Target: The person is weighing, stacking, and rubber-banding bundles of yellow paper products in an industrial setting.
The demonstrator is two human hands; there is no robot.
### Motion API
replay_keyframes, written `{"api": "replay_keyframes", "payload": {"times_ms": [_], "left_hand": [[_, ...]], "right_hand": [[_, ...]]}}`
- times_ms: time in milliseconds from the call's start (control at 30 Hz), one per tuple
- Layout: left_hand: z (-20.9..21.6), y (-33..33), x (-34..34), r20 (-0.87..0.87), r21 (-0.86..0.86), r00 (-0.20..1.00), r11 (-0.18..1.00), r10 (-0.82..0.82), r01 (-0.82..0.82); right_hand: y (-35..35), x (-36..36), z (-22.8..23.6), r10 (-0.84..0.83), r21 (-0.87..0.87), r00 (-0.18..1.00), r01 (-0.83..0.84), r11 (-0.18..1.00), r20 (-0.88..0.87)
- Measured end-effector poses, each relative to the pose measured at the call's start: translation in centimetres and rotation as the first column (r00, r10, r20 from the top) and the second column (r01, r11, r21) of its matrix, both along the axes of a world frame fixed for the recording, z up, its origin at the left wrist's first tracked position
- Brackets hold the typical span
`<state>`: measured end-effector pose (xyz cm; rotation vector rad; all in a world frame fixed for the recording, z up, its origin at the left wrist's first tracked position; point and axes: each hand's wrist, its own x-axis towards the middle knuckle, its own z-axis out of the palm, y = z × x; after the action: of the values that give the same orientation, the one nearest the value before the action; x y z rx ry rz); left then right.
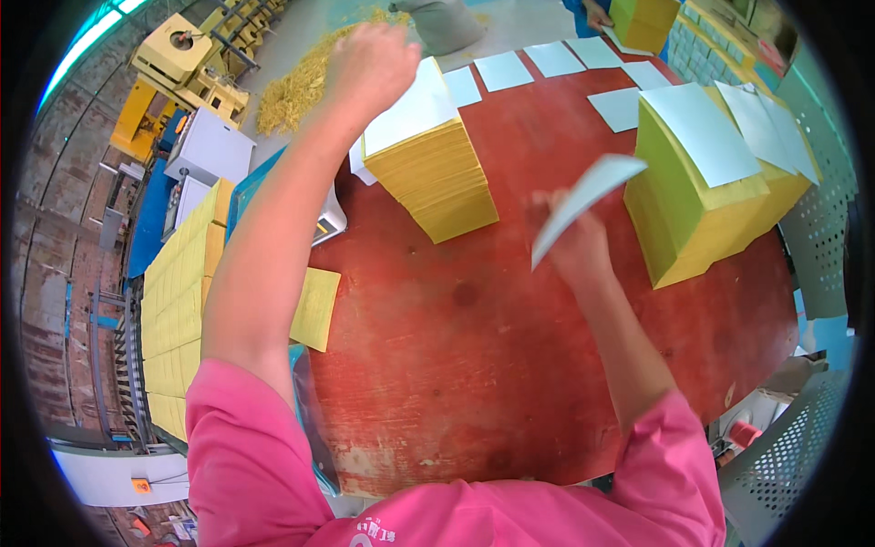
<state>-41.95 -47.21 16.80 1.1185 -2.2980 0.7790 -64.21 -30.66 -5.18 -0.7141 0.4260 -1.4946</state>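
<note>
In my right hand is a white sheet, slightly bent and held tilted above the red table. The fingers of that hand are partly blurred behind the sheet. My left hand is raised at the far left, its fingers curled closed beside the top of a tall stack of yellow paper. Whether it grips anything there is hidden. A white sheet covers that stack's top. To the right of my right hand stand further tall yellow stacks, topped with white sheets.
Several white sheets lie along the table's far edge. Another person's hand is at the far right, near a yellow stack. Yellow bundles line the left side, near a white machine. A perforated metal panel stands at right.
</note>
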Motion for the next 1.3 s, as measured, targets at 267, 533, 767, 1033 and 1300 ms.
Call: {"api": "replay_keyframes", "payload": {"times_ms": [267, 533, 767, 1033, 1300], "left_hand": [[-7.2, 0.0, -0.1, -0.009, 0.593, 0.984, 0.793, 0.180, -0.140], [-7.5, 5.9, 0.9, -0.054, 0.598, 0.984, 0.794, 0.172, -0.106], [-5.7, 25.7, 0.1, -0.114, 0.549, 0.992, 0.828, -0.062, 0.115], [-3.1, 44.0, 1.4, -0.142, 0.773, 0.891, 0.513, -0.431, 0.372], [-4.3, 47.1, 2.7, -0.141, 0.676, 0.770, 0.507, -0.622, 0.534]], "right_hand": [[-20.5, 6.1, -4.8, -0.005, 0.019, 0.982, 0.009, 1.000, -0.189], [-15.4, 7.9, -4.4, 0.092, 0.172, 0.982, -0.064, 0.983, -0.162], [7.0, 4.3, -1.6, 0.061, 0.244, 0.978, -0.011, 0.970, -0.199], [35.6, 4.3, 0.3, -0.203, 0.435, 0.974, 0.225, 0.872, -0.098], [50.9, 13.5, -5.8, -0.529, 0.594, 0.788, 0.270, 0.758, 0.316]]}}
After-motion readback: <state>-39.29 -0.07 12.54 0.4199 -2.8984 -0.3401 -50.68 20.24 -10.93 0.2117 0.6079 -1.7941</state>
